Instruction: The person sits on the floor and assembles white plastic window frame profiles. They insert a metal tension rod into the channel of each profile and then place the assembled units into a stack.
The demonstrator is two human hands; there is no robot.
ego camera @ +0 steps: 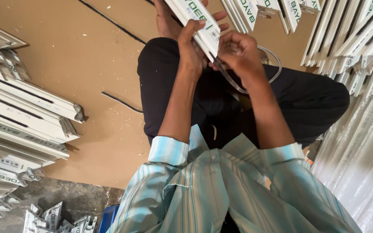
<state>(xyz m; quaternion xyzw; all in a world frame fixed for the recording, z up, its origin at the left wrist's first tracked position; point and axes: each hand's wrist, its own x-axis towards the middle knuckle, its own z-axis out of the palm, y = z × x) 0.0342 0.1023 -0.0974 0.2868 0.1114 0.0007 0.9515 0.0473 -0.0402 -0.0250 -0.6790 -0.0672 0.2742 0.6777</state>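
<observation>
I see the white profile strip [197, 21] slanting across my lap, its near end caught between both hands so it stays steady. My left hand [191, 47] wraps it, thumb on top; my right hand [238, 54] pinches a thin clear gasket cord [264, 69] looping off behind. More white profiles [26, 112] lie stacked beyond my left elbow on the brown floor [87, 51].

Open brown board floor [87, 64] on the left is passable, just a thin black strip [121, 102] lying there. Stacked white plastic profiles [18, 116] block far left, more white profiles [359, 39] crowd the right.
</observation>
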